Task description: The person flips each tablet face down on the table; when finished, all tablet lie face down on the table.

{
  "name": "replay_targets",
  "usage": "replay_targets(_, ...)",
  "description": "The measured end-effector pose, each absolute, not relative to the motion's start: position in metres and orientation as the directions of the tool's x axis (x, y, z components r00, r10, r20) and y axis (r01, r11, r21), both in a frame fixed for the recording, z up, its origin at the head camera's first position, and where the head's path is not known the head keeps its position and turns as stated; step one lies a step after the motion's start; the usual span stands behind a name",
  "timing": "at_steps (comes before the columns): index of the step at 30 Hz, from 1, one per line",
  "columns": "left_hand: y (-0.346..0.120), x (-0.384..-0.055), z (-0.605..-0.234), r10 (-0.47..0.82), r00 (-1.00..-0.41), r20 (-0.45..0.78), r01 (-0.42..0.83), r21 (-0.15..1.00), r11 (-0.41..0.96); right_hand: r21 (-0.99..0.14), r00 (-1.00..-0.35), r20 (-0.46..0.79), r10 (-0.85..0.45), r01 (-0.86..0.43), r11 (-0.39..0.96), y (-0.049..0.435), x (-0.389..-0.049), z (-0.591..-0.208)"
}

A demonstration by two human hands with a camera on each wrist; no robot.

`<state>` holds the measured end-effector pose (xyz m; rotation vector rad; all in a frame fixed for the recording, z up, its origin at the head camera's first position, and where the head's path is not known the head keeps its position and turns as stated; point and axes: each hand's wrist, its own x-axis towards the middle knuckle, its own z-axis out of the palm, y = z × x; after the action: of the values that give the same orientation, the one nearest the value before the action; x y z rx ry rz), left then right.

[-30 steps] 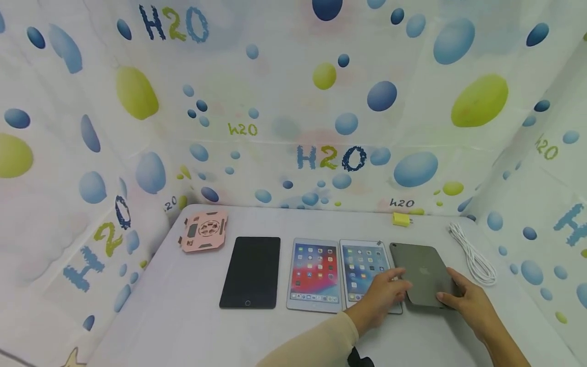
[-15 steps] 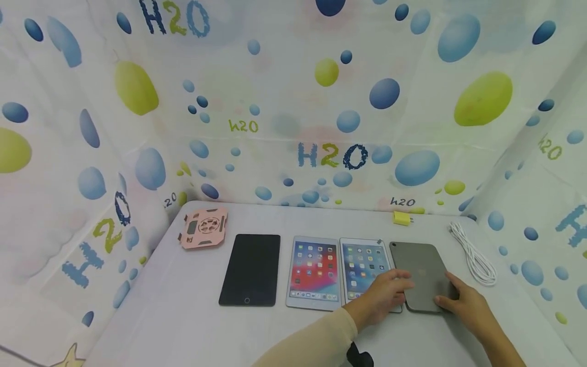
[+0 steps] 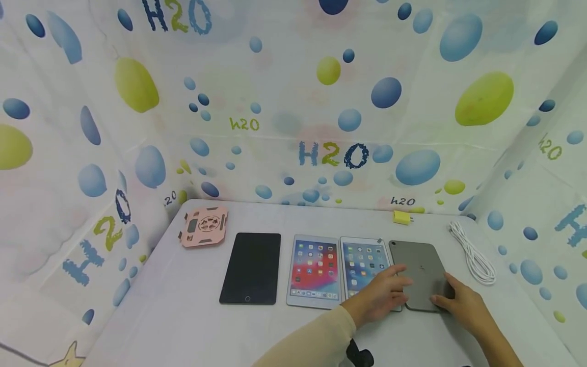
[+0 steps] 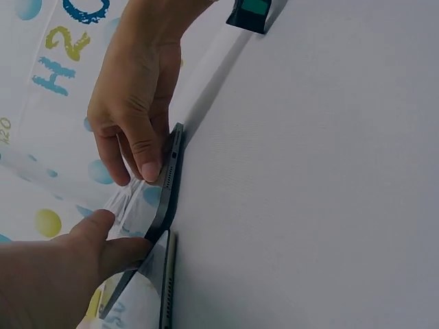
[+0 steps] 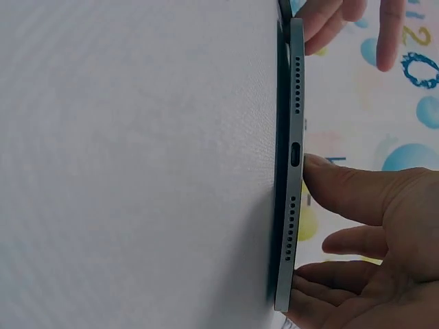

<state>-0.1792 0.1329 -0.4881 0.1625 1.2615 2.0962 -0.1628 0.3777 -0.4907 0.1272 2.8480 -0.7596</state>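
Observation:
A dark grey tablet [image 3: 419,272] lies back side up at the right end of a row of tablets. My right hand [image 3: 465,300] holds its right side, thumb on the back near the bottom edge, fingers along the side edge. In the right wrist view the tablet's port edge [image 5: 295,164] faces the camera, with the right thumb against it. My left hand [image 3: 380,293] reaches over the lower corner of a white-framed tablet [image 3: 364,260] with a lit screen. Its fingers are extended and touch the grey tablet's left edge; part of that contact is hidden.
Another white tablet [image 3: 315,272] with a lit screen and a black tablet [image 3: 251,267] lie to the left. Behind them are a pink cut-out panel [image 3: 205,227] and a yellow charger plug [image 3: 401,217]. A coiled white cable [image 3: 474,255] lies at far right.
The grey tablet has settled lower and flatter, squarer beside the white-framed tablet. Both hands have stayed at its sides, moving slightly left.

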Motion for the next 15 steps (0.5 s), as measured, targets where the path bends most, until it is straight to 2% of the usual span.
replay_targets(5, 0.129, -0.178, -0.487, 0.587, -0.779, -0.219, -0.497, 0.787, -0.365, -0.452, -0.985, -0.171, 0.011, 0.088, 0.888, 0.377, -0.163, -0.494)
replay_targets(8, 0.122, -0.178, -0.483, 0.559, -0.801, -0.212, -0.467, 0.806, -0.363, -0.428, -0.99, -0.141, -0.003, 0.058, 0.902, 0.375, -0.162, -0.493)
replay_targets(12, 0.106, -0.182, -0.475, 0.443, -0.873, -0.206, -0.359, 0.885, -0.296, -0.43, -0.994, -0.108, -0.009, 0.038, 0.902, 0.367, -0.161, -0.486)
replay_targets(15, 0.091, -0.188, -0.471, 0.319, -0.92, -0.228, -0.297, 0.937, -0.185, -0.495, -0.995, -0.103, -0.015, 0.039, 0.868, 0.356, -0.16, -0.479)
